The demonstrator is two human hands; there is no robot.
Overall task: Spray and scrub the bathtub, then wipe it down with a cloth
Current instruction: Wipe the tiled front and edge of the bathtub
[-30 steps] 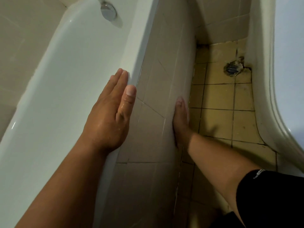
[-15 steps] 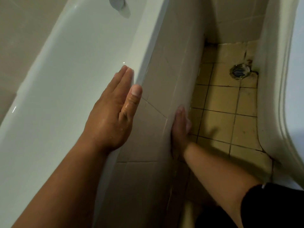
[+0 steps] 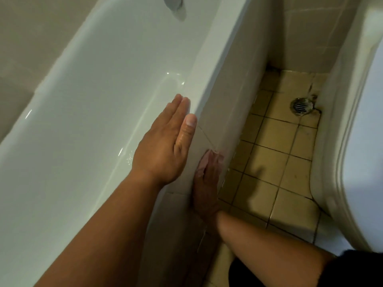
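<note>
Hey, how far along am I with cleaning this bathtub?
The bathtub looks wet inside, with water streaks glinting, so spraying or rinsing seems done. Right now the left hand lies flat at the rim and the right hand presses flat on the tiled side panel. No bottle, scrubber or cloth shows, so the cloth wipe-down probably remains.

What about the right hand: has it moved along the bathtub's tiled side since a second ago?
Yes. The right hand slid back toward the person: its fingertips, earlier past the diagonal grout line, now reach only its end.
</note>
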